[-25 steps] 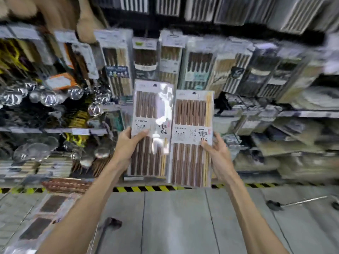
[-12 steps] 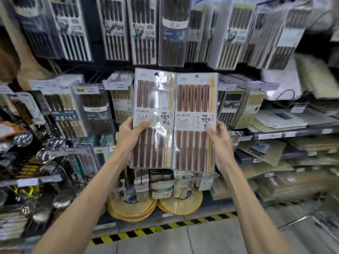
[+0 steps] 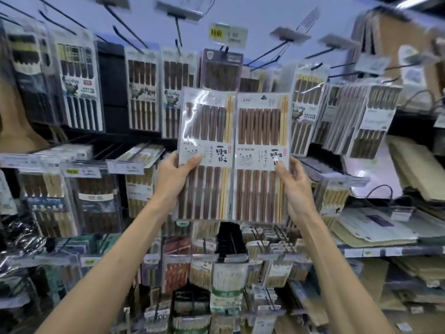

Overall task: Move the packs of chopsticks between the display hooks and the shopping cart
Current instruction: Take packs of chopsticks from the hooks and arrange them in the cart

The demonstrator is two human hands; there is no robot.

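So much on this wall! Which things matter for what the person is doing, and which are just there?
In the job: left hand gripping the left pack; right hand gripping the right pack; bare display hook above.
Just there: other hanging packs; yellow price tag; flat packets on the right shelf.

Glossy clear plastic, streaked with glare, wrapped the left pack point(image 3: 204, 189) and right pack point(image 3: 260, 194) of smooth brown and pale wooden chopsticks point(image 3: 255, 124), banded by matt white paper labels point(image 3: 261, 156), beneath thin dark metal hooks point(image 3: 265, 54) and a paper price tag point(image 3: 228, 34).
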